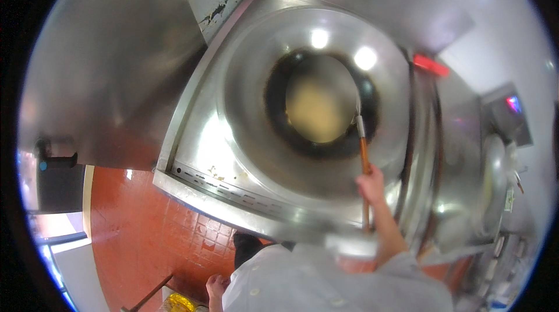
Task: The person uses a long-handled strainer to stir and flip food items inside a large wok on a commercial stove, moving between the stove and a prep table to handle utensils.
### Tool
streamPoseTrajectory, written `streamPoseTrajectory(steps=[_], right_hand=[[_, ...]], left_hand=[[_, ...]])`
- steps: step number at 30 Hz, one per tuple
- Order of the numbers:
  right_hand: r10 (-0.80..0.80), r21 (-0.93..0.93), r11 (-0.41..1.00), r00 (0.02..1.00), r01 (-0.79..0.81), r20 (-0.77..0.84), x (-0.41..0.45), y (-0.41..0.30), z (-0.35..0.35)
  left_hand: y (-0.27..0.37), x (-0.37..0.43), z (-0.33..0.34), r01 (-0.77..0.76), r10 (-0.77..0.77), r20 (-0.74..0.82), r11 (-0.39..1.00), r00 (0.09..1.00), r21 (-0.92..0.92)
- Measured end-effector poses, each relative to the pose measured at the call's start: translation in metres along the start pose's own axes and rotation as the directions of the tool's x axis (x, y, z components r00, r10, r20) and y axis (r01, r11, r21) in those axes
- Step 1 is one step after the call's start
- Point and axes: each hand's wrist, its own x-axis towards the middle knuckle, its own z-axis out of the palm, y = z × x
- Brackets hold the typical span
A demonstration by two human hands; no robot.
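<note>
A large metal wok (pixel 253 137) with a darkened centre is set in a stainless-steel range. Yellowish contents (pixel 316 113) lie in its middle, blurred, so I cannot tell what they are. My right hand (pixel 371 184) is closed around the wooden handle of a long cooking tool (pixel 364 152). The tool's metal end reaches into the wok at the right of the contents; its head is blurred. My left hand (pixel 217 286) hangs low beside my white jacket, away from the range, with its fingers curled; whether anything is in it is not plain.
A slotted drain strip (pixel 231 189) runs along the range's front. Right of the wok are a red object (pixel 431 65) and a second steel work surface (pixel 463 176). At lower left, a yellow container (pixel 178 303) and a pole (pixel 150 293) stand near red floor tiles (pixel 131 220).
</note>
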Motion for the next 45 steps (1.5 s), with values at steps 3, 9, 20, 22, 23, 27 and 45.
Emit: streamPoseTrajectory(steps=[3, 9, 20, 22, 23, 27, 45], right_hand=[[-0.012, 0.007, 1.000, 0.999, 0.012, 0.040, -0.004, 0.001, 0.005], [-0.046, -0.021, 0.999, 0.998, 0.047, 0.040, -0.005, 0.009, 0.011], [-0.009, -0.071, 0.997, 0.999, 0.005, -0.048, 0.001, 0.007, 0.013], [-0.038, -0.098, 0.995, 0.999, 0.035, -0.027, 0.004, 0.009, 0.011], [-0.057, -0.118, 0.992, 0.998, 0.052, -0.035, 0.004, 0.011, 0.010], [-0.030, -0.205, 0.979, 0.999, 0.020, -0.044, 0.005, 0.004, 0.015], [0.006, 0.010, 1.000, 1.000, -0.006, -0.027, 0.005, 0.009, 0.005]], left_hand=[[-0.004, 0.002, -0.001, 0.001, 0.000, 0.027, 1.000, 1.000, -0.029], [-0.017, 0.005, -0.003, 0.019, -0.019, -0.004, 0.995, 1.000, -0.100], [-0.013, 0.002, -0.003, 0.040, -0.040, 0.015, 0.998, 0.999, -0.040], [-0.004, -0.003, 0.002, 0.062, -0.062, -0.003, 0.997, 0.998, -0.038], [-0.001, -0.004, 0.003, 0.061, -0.061, -0.001, 0.997, 0.998, -0.037], [0.002, -0.010, 0.000, 0.072, -0.073, -0.012, 0.997, 0.997, -0.028], [-0.007, 0.004, -0.001, 0.053, -0.054, -0.006, 0.994, 0.999, -0.093]])
